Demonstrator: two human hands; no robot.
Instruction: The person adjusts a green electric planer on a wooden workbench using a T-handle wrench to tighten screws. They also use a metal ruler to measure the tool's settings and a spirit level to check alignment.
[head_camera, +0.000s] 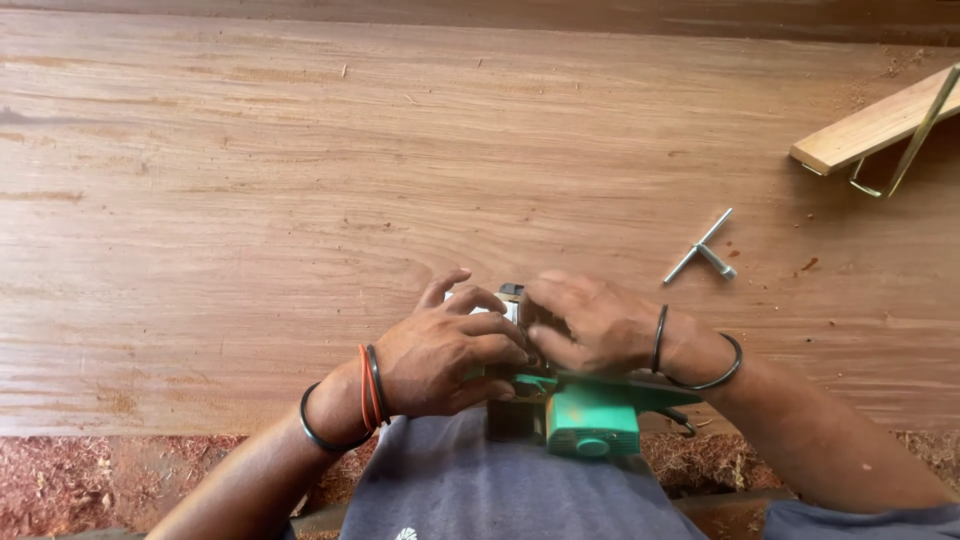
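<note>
A: Where do the person's hands sit?

B: Both are on the green power planer (590, 418), which lies at the near edge of the desk (250, 200), against the person's body. The left hand (450, 350) is curled over the tool's upper end, fingers bent and pressing on it. The right hand (585, 325) meets it from the other side, fingertips pinched at a small dark part between the two hands. What exactly they pinch is hidden.

A: How far along does the work look?

B: Judging by the pose, mid-adjustment. The planer rests tilted up rather than flat on its sole, and the hands work at its fittings, so it is not set to cut.

A: Anything lying about?

B: A metal T-shaped wrench (705, 250) lies on the desk, well apart to the right, untouched. Further off, at the right edge, a pale wood strip (870, 130) with a thin metal rod (915, 135) across it. Sawdust (100, 480) covers the floor below the desk.
</note>
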